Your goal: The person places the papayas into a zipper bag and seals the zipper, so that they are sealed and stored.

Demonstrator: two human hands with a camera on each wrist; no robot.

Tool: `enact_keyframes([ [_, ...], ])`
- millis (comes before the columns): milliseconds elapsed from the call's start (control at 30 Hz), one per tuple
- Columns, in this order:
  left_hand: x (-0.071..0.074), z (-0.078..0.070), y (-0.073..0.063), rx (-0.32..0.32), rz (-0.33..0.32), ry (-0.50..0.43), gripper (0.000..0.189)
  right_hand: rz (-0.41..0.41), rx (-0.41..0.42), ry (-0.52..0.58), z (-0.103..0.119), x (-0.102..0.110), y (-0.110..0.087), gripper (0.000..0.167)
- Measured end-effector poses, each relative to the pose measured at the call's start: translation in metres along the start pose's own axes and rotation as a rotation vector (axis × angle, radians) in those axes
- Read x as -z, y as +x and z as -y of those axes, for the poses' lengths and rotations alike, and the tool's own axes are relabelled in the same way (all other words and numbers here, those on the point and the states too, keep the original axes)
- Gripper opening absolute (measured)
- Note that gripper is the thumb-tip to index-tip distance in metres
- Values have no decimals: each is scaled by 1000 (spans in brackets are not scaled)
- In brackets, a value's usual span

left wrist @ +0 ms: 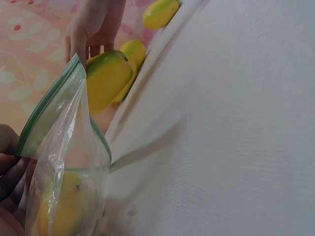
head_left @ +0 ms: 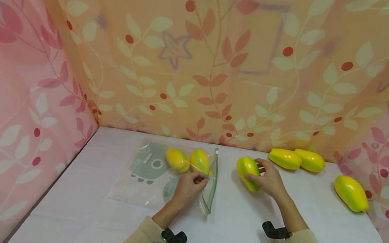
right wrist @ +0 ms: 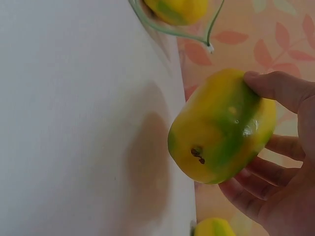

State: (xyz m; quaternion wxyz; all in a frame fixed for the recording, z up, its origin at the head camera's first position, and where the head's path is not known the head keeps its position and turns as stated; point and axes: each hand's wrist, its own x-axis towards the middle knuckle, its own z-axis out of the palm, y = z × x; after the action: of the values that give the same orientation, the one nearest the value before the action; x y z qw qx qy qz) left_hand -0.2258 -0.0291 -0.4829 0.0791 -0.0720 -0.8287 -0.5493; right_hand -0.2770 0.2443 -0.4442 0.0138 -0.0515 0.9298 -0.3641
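Observation:
My right hand point(head_left: 269, 180) grips a yellow-green papaya point(head_left: 247, 172) between thumb and fingers. In the right wrist view this papaya point(right wrist: 224, 128) hangs over the table, its small brown stem toward the camera. To its left lies a clear zip bag point(head_left: 147, 191) with grey cartoon prints and a green zip edge point(head_left: 213, 190). Two papayas point(head_left: 177, 160) are inside. My left hand point(head_left: 188, 189) pinches the bag's near edge, and the mouth gapes toward the right hand. The left wrist view shows the held papaya point(left wrist: 106, 81) just beyond the green zip edge.
Two more papayas point(head_left: 285, 159) lie side by side at the table's back edge, right of centre. Another papaya point(head_left: 351, 194) rests near the right edge. White cloth covers the table point(head_left: 229, 242). Leaf-patterned curtains point(head_left: 193, 75) stand behind and at both sides.

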Motion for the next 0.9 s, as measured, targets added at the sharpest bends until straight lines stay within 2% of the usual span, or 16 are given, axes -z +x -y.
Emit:
enact_keyframes([
  [467, -2, -1, 1, -14, -23, 0, 15, 72, 5, 13, 17, -26, 8, 75],
  [733, -2, -4, -1, -40, -25, -14, 14, 95, 60, 4, 26, -39, 9, 70],
  [900, -3, -3, 0, -35, -22, -12, 14, 109, 72, 13, 32, -48, 8, 69],
])
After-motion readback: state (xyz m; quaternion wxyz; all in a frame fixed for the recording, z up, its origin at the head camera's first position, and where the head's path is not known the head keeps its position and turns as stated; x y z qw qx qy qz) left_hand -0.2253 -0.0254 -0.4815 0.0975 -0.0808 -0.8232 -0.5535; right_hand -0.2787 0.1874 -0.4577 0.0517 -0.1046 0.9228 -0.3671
